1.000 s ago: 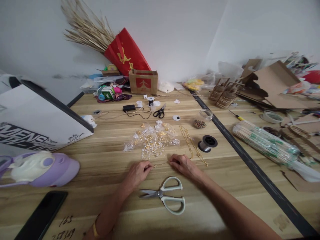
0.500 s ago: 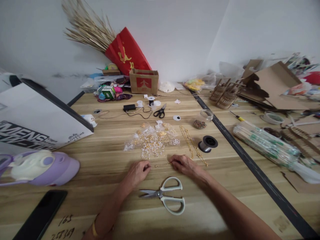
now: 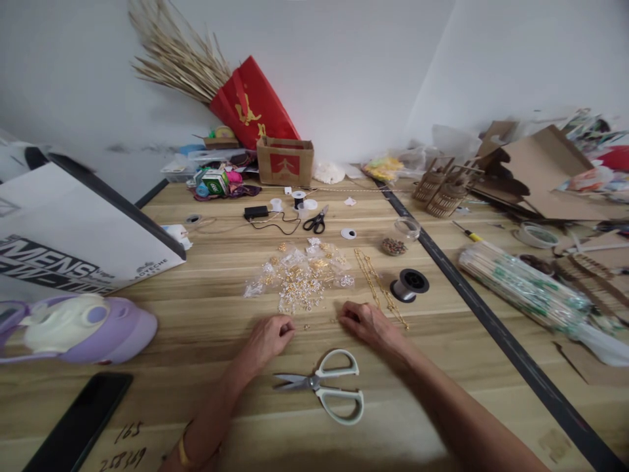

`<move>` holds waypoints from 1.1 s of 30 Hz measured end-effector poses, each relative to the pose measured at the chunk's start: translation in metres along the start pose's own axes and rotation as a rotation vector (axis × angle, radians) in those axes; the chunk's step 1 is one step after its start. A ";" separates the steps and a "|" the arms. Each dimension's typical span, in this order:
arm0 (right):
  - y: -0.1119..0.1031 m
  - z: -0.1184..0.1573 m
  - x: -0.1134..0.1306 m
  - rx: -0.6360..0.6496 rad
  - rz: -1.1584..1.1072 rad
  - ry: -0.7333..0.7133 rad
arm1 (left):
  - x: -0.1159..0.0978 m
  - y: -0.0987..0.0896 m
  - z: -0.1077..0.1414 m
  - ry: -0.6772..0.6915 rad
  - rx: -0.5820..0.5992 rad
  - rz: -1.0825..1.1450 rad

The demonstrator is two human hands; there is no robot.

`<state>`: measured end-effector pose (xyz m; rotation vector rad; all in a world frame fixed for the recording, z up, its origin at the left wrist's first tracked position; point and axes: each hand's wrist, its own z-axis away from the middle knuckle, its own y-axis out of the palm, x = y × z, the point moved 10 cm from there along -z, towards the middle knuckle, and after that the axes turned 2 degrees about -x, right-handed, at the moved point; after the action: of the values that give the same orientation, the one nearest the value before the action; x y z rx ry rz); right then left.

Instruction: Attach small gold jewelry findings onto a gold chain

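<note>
My left hand (image 3: 274,334) rests on the table with its fingers curled together; whatever may be in them is hidden. To the right, my right hand (image 3: 362,321) also lies with bent, closed fingers, and their tips are too small to make out. Between the hands lie tiny gold-coloured findings (image 3: 307,326). Just beyond them spreads a pile of clear and gold beads (image 3: 299,290) among small plastic bags (image 3: 292,255). A gold chain (image 3: 374,282) stretches behind my right hand. White-handled scissors (image 3: 314,381) lie slightly apart in front of both hands.
A wire spool (image 3: 409,286) and a jar of beads (image 3: 394,245) stand at the right. Black scissors (image 3: 316,220) lie farther back. At the left are a purple bottle (image 3: 122,331), a phone (image 3: 78,419) and a white box (image 3: 73,229). Packaged sticks (image 3: 521,288) lie far right.
My right hand has shifted slightly right, away from a small gold piece that was at its fingertips. My left hand stays nearly still. The view has moved a little.
</note>
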<state>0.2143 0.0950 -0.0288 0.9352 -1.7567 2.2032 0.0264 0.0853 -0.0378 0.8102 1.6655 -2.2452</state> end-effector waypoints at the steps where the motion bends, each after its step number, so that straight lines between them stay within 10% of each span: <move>1: 0.000 0.000 0.000 -0.003 0.006 -0.004 | -0.001 0.000 0.000 0.010 -0.003 -0.007; 33: 0.010 0.000 0.002 -0.021 0.209 -0.106 | -0.005 -0.006 0.000 0.139 -0.069 -0.012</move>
<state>0.2075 0.0912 -0.0355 0.9172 -2.0053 2.2916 0.0270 0.0871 -0.0302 0.9614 1.8030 -2.1703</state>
